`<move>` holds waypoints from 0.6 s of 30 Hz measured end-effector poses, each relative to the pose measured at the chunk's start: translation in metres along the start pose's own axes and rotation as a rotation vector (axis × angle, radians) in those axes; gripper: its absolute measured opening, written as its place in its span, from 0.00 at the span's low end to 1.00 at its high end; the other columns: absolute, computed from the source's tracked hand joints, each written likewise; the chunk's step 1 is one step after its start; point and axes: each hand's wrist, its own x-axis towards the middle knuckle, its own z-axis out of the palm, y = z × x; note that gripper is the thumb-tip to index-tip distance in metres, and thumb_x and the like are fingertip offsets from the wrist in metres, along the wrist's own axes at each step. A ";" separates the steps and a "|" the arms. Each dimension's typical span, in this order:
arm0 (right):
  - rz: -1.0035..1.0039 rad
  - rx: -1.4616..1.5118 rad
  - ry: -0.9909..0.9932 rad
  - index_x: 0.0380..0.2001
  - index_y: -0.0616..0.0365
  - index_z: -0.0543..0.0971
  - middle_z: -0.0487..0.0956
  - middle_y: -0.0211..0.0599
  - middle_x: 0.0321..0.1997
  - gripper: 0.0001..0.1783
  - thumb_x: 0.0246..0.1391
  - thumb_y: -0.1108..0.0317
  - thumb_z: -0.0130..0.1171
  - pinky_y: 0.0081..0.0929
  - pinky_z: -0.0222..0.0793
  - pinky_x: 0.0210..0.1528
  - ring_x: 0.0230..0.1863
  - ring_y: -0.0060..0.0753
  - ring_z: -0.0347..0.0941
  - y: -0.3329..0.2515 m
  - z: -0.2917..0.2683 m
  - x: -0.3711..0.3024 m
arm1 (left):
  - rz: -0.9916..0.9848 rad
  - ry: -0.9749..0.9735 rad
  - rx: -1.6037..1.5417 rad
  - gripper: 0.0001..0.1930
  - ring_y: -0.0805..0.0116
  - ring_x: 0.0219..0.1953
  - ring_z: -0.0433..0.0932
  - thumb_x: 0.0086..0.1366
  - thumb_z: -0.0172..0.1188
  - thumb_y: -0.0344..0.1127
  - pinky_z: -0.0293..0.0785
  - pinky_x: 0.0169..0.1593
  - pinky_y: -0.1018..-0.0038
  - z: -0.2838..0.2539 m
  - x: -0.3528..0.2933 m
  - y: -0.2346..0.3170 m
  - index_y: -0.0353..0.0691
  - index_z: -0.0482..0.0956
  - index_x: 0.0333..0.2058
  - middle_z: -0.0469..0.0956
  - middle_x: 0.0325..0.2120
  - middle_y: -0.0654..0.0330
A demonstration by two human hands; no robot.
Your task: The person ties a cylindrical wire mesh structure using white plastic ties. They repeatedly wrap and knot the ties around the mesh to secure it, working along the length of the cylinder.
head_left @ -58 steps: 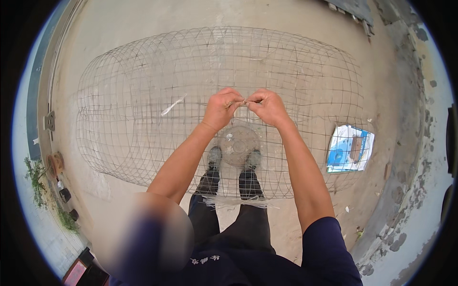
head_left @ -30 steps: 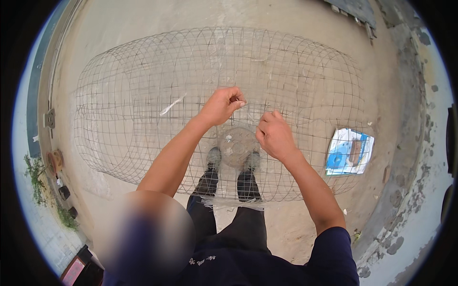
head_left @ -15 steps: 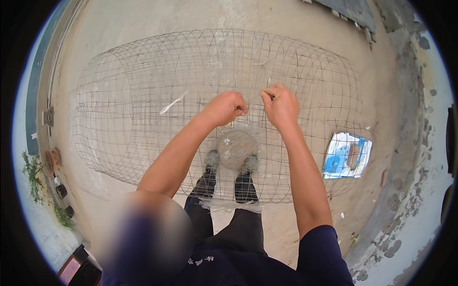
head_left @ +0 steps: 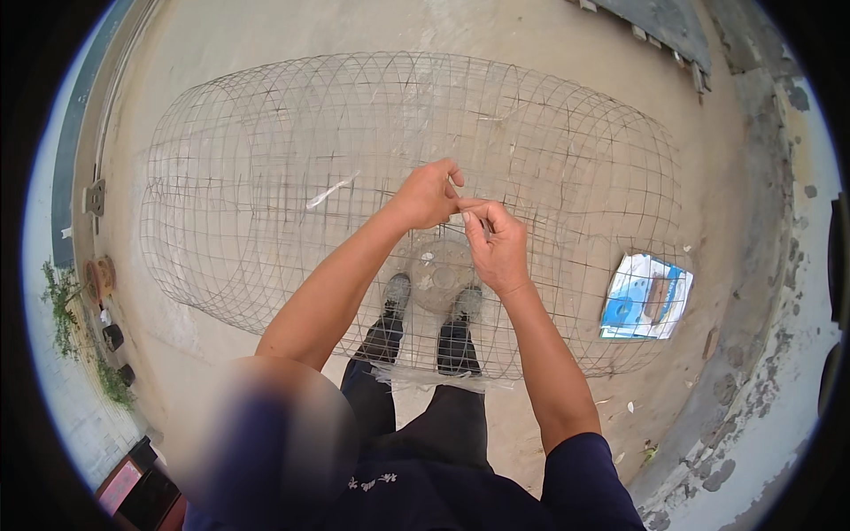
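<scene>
One wire-mesh roll (head_left: 332, 217) spans mid-frame; left hand (head_left: 427, 196) and right hand (head_left: 499, 248) close together over it, centre, fingers bent, can't tell if either grip pinches anything. Blue-white packet (head_left: 627, 305) right of frame.

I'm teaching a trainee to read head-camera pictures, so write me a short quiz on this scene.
1. True or false: the blue-and-white item lies to the right of both the left hand and the right hand.
2. Over which part of the wire mesh are the hands? A: its left end; B: near its middle; C: its right end.
3. Fill in: ___ shoes show through the mesh.

Key: 1 true; 2 B; 3 two.
</scene>
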 end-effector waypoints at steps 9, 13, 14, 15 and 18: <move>-0.305 -0.306 -0.012 0.34 0.61 0.77 0.85 0.45 0.48 0.06 0.56 0.81 0.64 0.38 0.80 0.53 0.54 0.50 0.83 0.027 0.007 -0.024 | -0.061 -0.122 -0.330 0.16 0.75 0.29 0.80 0.62 0.64 0.18 0.76 0.30 0.75 0.000 -0.002 -0.009 0.36 0.74 0.47 0.85 0.32 0.55; -0.411 -0.426 -0.048 0.33 0.60 0.77 0.85 0.44 0.47 0.08 0.51 0.81 0.65 0.39 0.79 0.54 0.55 0.49 0.81 0.029 0.001 -0.024 | -0.004 -0.136 -0.327 0.15 0.76 0.33 0.80 0.63 0.64 0.19 0.76 0.34 0.76 -0.001 -0.003 -0.015 0.37 0.74 0.46 0.85 0.34 0.57; -0.428 -0.454 -0.063 0.33 0.60 0.77 0.85 0.43 0.47 0.08 0.51 0.81 0.65 0.39 0.78 0.55 0.56 0.49 0.80 0.030 -0.002 -0.024 | 0.008 -0.130 -0.321 0.14 0.76 0.34 0.80 0.62 0.65 0.19 0.76 0.35 0.77 0.000 -0.002 -0.018 0.37 0.74 0.45 0.85 0.34 0.57; -0.444 -0.481 -0.075 0.33 0.60 0.77 0.85 0.43 0.47 0.09 0.50 0.81 0.66 0.39 0.78 0.55 0.56 0.48 0.80 0.030 -0.003 -0.024 | 0.001 -0.132 -0.305 0.15 0.76 0.34 0.80 0.62 0.65 0.19 0.76 0.35 0.77 0.001 -0.002 -0.017 0.37 0.74 0.45 0.84 0.34 0.58; -0.449 -0.482 -0.128 0.33 0.59 0.79 0.85 0.40 0.47 0.09 0.49 0.78 0.69 0.39 0.77 0.55 0.57 0.46 0.79 0.034 0.000 -0.023 | -0.005 -0.123 -0.272 0.14 0.76 0.34 0.79 0.61 0.64 0.19 0.76 0.36 0.76 0.006 -0.003 -0.017 0.37 0.75 0.44 0.83 0.32 0.59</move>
